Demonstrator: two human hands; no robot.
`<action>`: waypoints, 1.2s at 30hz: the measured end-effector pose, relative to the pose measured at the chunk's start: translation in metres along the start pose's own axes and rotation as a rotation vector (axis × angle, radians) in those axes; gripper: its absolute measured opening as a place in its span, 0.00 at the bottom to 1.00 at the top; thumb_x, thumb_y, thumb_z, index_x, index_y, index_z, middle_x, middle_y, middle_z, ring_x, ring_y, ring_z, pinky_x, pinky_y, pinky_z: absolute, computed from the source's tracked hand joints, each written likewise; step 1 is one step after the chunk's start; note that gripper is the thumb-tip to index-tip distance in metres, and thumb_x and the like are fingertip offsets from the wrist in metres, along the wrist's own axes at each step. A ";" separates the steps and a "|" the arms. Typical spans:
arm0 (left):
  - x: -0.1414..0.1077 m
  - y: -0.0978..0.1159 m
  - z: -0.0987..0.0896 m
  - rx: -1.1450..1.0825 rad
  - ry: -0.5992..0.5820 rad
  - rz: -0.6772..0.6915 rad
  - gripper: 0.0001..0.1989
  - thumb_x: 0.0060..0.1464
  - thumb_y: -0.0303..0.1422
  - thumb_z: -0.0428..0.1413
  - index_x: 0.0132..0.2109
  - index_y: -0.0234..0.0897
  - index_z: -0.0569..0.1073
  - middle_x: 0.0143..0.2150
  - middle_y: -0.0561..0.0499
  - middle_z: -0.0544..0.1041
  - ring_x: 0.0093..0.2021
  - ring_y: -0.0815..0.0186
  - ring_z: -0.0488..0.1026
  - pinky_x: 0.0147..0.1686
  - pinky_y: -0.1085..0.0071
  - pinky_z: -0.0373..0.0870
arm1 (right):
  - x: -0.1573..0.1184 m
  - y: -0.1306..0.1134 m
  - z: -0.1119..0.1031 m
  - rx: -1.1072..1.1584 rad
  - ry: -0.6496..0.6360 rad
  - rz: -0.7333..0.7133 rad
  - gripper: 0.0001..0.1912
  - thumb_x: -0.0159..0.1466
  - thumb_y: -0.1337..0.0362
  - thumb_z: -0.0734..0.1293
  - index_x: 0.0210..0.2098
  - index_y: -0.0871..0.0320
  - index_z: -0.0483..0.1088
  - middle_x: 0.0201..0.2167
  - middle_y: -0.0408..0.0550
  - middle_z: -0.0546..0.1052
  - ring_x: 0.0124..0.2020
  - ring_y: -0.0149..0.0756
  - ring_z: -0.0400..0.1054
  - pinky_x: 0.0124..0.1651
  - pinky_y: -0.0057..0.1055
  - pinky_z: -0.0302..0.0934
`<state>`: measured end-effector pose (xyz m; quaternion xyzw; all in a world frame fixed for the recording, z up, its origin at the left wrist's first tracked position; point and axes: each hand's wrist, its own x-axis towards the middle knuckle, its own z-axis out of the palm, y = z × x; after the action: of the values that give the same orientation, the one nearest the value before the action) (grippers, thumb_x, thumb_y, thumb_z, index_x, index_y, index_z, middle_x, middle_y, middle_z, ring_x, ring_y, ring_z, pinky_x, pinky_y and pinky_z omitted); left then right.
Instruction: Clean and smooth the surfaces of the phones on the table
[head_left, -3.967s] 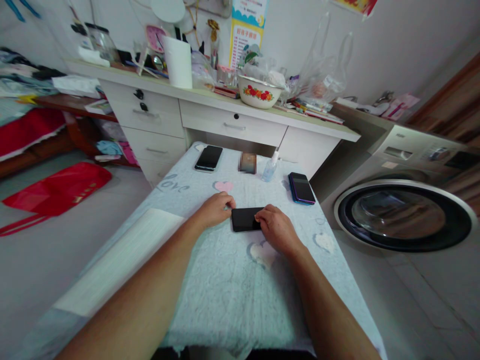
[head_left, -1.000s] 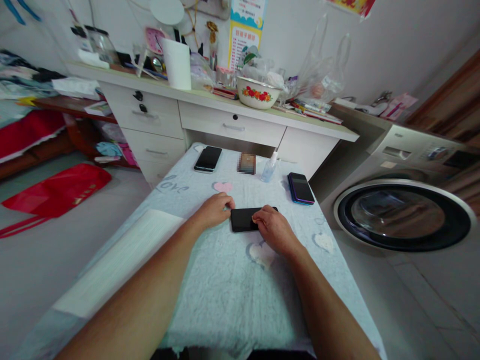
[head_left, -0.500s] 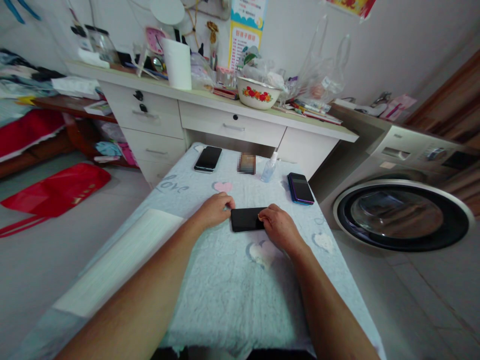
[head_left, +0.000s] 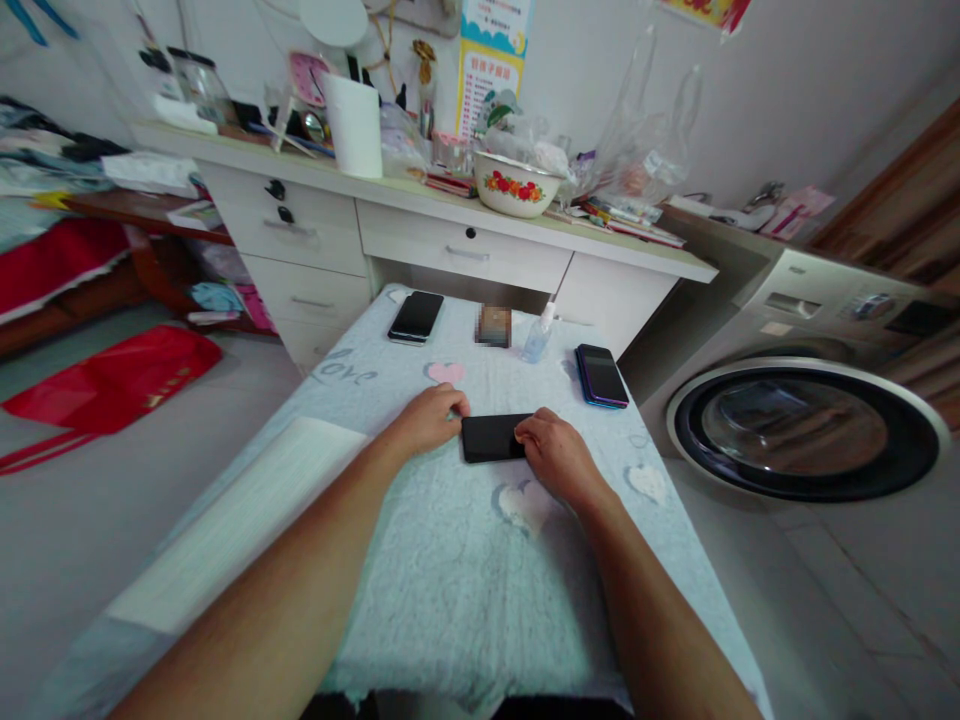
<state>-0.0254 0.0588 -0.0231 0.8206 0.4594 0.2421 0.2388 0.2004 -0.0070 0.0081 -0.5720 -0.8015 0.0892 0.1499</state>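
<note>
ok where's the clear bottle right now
In the head view, the bottle is right of centre near the far edge of the table, between the blurred item and the purple-edged phone, beyond the right hand.

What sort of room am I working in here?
Probably a room in someone's home: a washing machine on the right, a cluttered desk with drawers ahead, and a flowered bowl on top.

The left hand (head_left: 433, 418), right hand (head_left: 556, 452), left forearm (head_left: 300, 560) and right forearm (head_left: 637, 580) are shown bare, slender at the wrists, with dark clothing (head_left: 562, 709) partly exposed below, its cut hidden.
</note>
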 end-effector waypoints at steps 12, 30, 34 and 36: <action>-0.001 0.005 -0.003 -0.011 0.006 -0.007 0.08 0.44 0.21 0.52 0.31 0.35 0.73 0.34 0.50 0.72 0.37 0.65 0.70 0.40 0.70 0.66 | 0.000 -0.011 0.005 0.061 -0.009 -0.092 0.11 0.64 0.72 0.61 0.37 0.58 0.75 0.36 0.46 0.71 0.36 0.30 0.66 0.42 0.25 0.57; -0.001 0.003 -0.001 -0.007 -0.003 -0.010 0.08 0.44 0.21 0.52 0.32 0.34 0.74 0.34 0.50 0.72 0.38 0.65 0.70 0.40 0.70 0.66 | 0.000 -0.008 0.005 0.087 -0.023 -0.117 0.12 0.63 0.74 0.61 0.37 0.58 0.75 0.37 0.47 0.71 0.38 0.30 0.67 0.44 0.25 0.58; 0.000 0.004 -0.002 -0.007 -0.012 -0.016 0.08 0.45 0.21 0.52 0.33 0.34 0.74 0.35 0.50 0.72 0.38 0.65 0.69 0.41 0.70 0.66 | 0.000 -0.002 0.002 0.072 -0.031 -0.079 0.12 0.63 0.74 0.61 0.37 0.57 0.75 0.37 0.47 0.72 0.38 0.30 0.67 0.44 0.25 0.58; -0.001 0.005 -0.002 -0.005 -0.011 -0.021 0.08 0.45 0.21 0.52 0.33 0.34 0.74 0.35 0.50 0.72 0.38 0.65 0.69 0.40 0.70 0.65 | 0.000 0.001 0.000 0.063 -0.040 -0.058 0.12 0.62 0.73 0.60 0.36 0.57 0.75 0.36 0.47 0.72 0.38 0.30 0.67 0.44 0.25 0.58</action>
<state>-0.0240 0.0565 -0.0190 0.8164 0.4660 0.2362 0.2461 0.2016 -0.0069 0.0078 -0.5416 -0.8174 0.1213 0.1545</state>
